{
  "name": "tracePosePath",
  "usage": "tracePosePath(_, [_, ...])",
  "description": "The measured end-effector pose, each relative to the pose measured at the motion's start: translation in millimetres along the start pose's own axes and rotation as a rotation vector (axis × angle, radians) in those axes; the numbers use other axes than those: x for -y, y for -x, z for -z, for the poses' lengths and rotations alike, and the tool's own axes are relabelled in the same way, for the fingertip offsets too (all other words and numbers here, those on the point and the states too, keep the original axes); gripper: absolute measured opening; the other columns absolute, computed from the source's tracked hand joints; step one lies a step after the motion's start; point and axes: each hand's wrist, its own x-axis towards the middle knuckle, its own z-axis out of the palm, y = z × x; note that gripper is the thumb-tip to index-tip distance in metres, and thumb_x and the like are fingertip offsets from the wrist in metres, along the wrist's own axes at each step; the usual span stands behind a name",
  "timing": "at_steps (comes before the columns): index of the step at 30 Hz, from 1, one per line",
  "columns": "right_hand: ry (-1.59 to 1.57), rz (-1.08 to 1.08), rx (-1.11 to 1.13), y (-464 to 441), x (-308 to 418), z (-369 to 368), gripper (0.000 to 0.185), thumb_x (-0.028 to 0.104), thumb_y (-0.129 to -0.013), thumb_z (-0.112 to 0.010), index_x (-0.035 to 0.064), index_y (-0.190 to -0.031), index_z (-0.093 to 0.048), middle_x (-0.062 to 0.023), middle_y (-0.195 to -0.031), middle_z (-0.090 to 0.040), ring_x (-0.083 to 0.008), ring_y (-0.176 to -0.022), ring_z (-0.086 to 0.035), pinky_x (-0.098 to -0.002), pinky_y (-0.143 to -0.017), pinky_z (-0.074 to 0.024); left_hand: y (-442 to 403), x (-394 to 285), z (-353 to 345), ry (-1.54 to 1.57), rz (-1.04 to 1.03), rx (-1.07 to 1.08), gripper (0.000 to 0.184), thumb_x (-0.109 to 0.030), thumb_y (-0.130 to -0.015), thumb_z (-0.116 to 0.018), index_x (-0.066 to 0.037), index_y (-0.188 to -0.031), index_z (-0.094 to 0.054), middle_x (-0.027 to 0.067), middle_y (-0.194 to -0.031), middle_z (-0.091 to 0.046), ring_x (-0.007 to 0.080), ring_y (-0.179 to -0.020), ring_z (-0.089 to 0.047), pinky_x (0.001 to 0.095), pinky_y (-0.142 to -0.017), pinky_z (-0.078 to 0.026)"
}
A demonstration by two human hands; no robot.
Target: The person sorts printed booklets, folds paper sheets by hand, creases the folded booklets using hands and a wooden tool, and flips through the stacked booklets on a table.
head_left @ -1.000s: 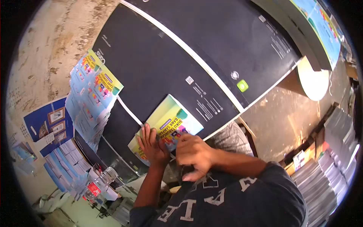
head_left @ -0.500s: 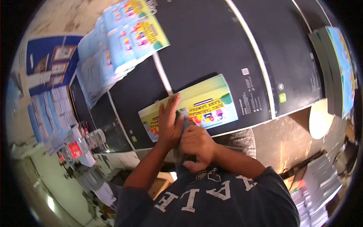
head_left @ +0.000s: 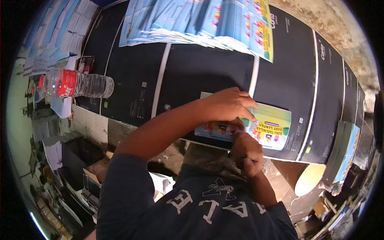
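A printed stack of yellow, green and blue booklets [head_left: 273, 127] lies near the table's front edge, with more of the same print [head_left: 214, 130] to its left, partly under my left forearm. My left hand [head_left: 232, 105] reaches over the middle, its fingers bent and pinching at the inner edge of the right-hand booklets. Just below it, my right hand [head_left: 247, 155] is curled into a fist against the front edge of the print. Whatever the fist holds is hidden.
Overlapping blue printed sheets [head_left: 192, 22] spread along the back of the black-covered table [head_left: 204, 66]. A plastic bottle with a red label [head_left: 82, 84] lies at the left. Another thick booklet stack [head_left: 343, 152] is at the right end. A pale round-ended object [head_left: 310, 180] juts out below the front edge.
The view has swung round to the left, bringing the bottle nearer. My left hand has gone from lying flat on the print to bending over its middle. My right fist remains closed.
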Motion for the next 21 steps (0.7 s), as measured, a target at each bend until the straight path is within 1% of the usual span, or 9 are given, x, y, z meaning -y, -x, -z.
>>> tracePosePath(3, [0.016,-0.046,-0.016,-6.1,4.0,-3.3,0.028,0.02,-0.089,-0.05,0.0071,-0.068,-0.061,-0.0064,-0.066,-0.063,-0.0267,-0.061,-0.06,-0.0393,-0.063,-0.0437,3.7,14.6,-11.8,-0.089,-0.099,-0.062,0.037,-0.018,-0.083,-0.069,-0.026,-0.119,-0.073,0.0024,-0.144,-0.056,0.0243,-0.138,-0.046,0.0447,-0.102,-0.041])
tracePosePath(4, [0.004,-0.062,-0.034,-8.6,3.9,-6.0,0.028,0.022,-0.089,-0.051,0.0071,-0.068,-0.061,-0.0078,-0.064,-0.063,-0.0274,-0.058,-0.059,-0.0401,-0.062,-0.044,3.6,19.4,-12.0,-0.066,-0.127,-0.058,0.039,-0.029,-0.084,-0.07,-0.026,-0.124,-0.07,0.0009,-0.148,-0.053,0.0242,-0.143,-0.04,0.05,-0.107,-0.037])
tracePosePath(5, [0.008,-0.056,-0.023,-8.8,9.1,-12.8,0.028,0.022,-0.089,-0.051,0.0071,-0.068,-0.061,-0.0078,-0.064,-0.063,-0.0274,-0.058,-0.059,-0.0401,-0.062,-0.044,5.9,22.1,-13.4,-0.074,-0.126,-0.069,0.039,-0.029,-0.084,-0.07,-0.026,-0.124,-0.07,0.0009,-0.148,-0.053,0.0242,-0.143,-0.04,0.05,-0.107,-0.037])
tracePosePath(8, [0.263,-0.316,0.097,-3.3,11.9,-33.6,0.026,0.024,-0.086,-0.05,0.0064,-0.069,-0.06,-0.009,-0.066,-0.063,-0.0288,-0.059,-0.059,-0.0415,-0.062,-0.0444,8.2,21.3,-18.8,0.012,-0.138,-0.073,0.049,-0.051,-0.082,-0.072,-0.024,-0.123,-0.069,0.0028,-0.146,-0.055,0.0253,-0.144,-0.039,0.0551,-0.114,-0.029])
tracePosePath(11, [0.051,-0.027,0.121,-19.2,-14.4,-42.1,0.022,0.022,-0.082,-0.048,0.0067,-0.071,-0.059,-0.0088,-0.071,-0.06,-0.0306,-0.062,-0.058,-0.0448,-0.062,-0.0439,8.9,24.9,-26.6,-0.008,-0.181,-0.141,0.048,-0.05,-0.084,-0.071,-0.023,-0.123,-0.069,0.0033,-0.145,-0.056,0.0255,-0.144,-0.039,0.0558,-0.115,-0.027])
tracePosePath(14, [0.098,-0.095,0.161,-17.6,-5.1,-49.4,0.027,0.027,-0.084,-0.048,0.0084,-0.068,-0.058,-0.0084,-0.068,-0.06,-0.0292,-0.06,-0.058,-0.0434,-0.064,-0.0439,10.3,18.9,-29.8,0.02,-0.167,-0.129,0.047,-0.051,-0.085,-0.069,-0.024,-0.123,-0.069,0.0023,-0.144,-0.057,0.0251,-0.143,-0.04,0.0571,-0.117,-0.024])
tracePosePath(16, [0.132,-0.059,0.154,-41.8,-2.5,-54.3,0.03,0.03,-0.086,-0.048,0.0093,-0.066,-0.057,-0.0074,-0.066,-0.06,-0.0271,-0.061,-0.059,-0.0412,-0.066,-0.0444,9.3,22.6,-21.1,-0.01,-0.132,-0.087,0.046,-0.051,-0.086,-0.068,-0.024,-0.124,-0.069,0.0014,-0.144,-0.056,0.0249,-0.143,-0.04,0.0574,-0.118,-0.021])
tracePosePath(18, [0.036,0.031,0.192,-68.5,12.3,-62.7,0.028,0.029,-0.084,-0.049,0.0094,-0.066,-0.058,-0.0079,-0.066,-0.06,-0.0273,-0.062,-0.059,-0.0415,-0.066,-0.044,6.3,28.2,-23.0,0.001,-0.143,-0.107,0.046,-0.051,-0.086,-0.068,-0.025,-0.124,-0.069,0.001,-0.145,-0.056,0.0248,-0.143,-0.04,0.0577,-0.118,-0.02])
tracePosePath(21, [0.157,0.047,0.221,-28.2,-22.2,-67.9,0.025,0.027,-0.081,-0.051,0.0089,-0.065,-0.058,-0.0078,-0.065,-0.058,-0.0279,-0.06,-0.058,-0.0419,-0.065,-0.044,11.0,25.6,-19.1,0.002,-0.115,-0.125,0.046,-0.051,-0.085,-0.069,-0.027,-0.125,-0.069,-0.0004,-0.144,-0.057,0.0244,-0.143,-0.04,0.0589,-0.119,-0.017])
